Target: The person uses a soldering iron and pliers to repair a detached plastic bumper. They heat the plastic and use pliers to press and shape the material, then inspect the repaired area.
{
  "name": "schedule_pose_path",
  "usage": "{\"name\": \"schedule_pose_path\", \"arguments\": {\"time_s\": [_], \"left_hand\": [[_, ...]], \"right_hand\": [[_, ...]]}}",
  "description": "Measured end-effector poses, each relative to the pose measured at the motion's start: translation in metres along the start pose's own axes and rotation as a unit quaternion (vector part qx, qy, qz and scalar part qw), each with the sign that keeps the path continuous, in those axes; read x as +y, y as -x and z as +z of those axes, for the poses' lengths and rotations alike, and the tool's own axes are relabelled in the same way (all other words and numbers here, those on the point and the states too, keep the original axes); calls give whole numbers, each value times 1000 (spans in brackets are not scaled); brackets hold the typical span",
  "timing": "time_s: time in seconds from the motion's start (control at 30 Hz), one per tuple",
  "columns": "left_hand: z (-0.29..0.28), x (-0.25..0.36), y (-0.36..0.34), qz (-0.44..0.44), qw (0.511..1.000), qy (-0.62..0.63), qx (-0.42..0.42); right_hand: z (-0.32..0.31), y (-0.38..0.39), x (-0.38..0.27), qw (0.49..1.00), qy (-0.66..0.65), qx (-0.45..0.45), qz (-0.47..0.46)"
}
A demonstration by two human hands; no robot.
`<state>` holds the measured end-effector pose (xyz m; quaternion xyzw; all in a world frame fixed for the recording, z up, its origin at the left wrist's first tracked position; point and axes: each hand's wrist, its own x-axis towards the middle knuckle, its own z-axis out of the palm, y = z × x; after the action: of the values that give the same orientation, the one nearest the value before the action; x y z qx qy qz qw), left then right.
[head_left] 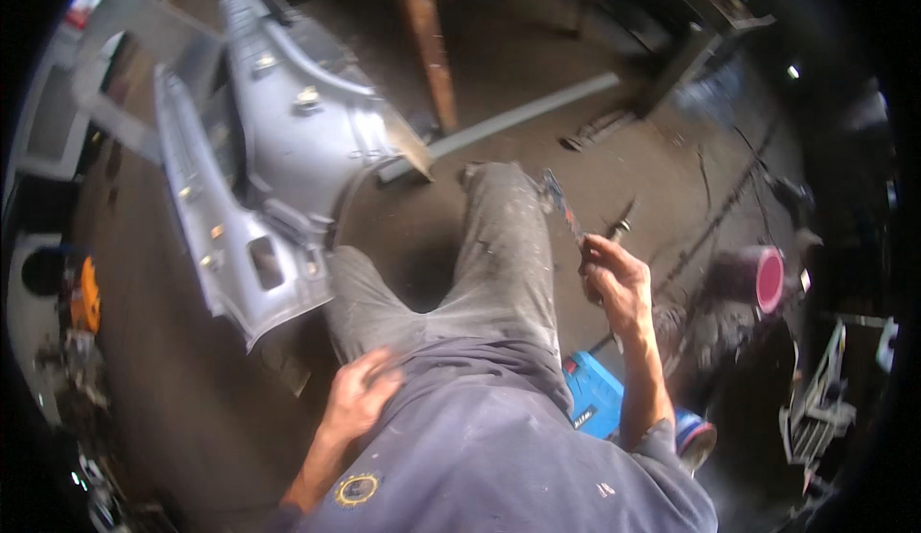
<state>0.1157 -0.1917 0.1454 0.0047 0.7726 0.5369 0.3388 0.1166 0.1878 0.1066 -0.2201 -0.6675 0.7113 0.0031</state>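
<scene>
My right hand point(617, 276) is closed on a long, narrow tool point(566, 209) with dark and orange parts, held upright beside my right thigh. My left hand point(363, 391), blurred, has loosely bent, separated fingers and hovers at my lap with nothing visible in it. In front of me to the left lie shaped silver sheet-metal panels point(297, 135) with small fittings on them. Another slim metal tool point(622, 226) is just beyond my right hand; what it rests on is unclear.
A rusty post point(432, 63) and long grey bar point(528, 111) are ahead. At right are a pink-rimmed bucket point(769, 279), cables, a metal frame point(820, 408) and, by my hip, a blue case point(593, 394). An orange object point(86, 293) sits at the far left.
</scene>
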Motion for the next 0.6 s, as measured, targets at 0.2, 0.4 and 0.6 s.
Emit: {"name": "schedule_pose_path", "arguments": {"time_s": [0.2,0.4,0.6], "left_hand": [[48,90,-125,160,961,223,6],[23,95,-112,200,953,159,164],[11,68,-78,61,944,323,45]], "right_hand": [[61,17,-17,992,30,-123,-19],[54,45,-15,940,-121,-315,46],[67,26,-31,720,-630,-291,-6]]}}
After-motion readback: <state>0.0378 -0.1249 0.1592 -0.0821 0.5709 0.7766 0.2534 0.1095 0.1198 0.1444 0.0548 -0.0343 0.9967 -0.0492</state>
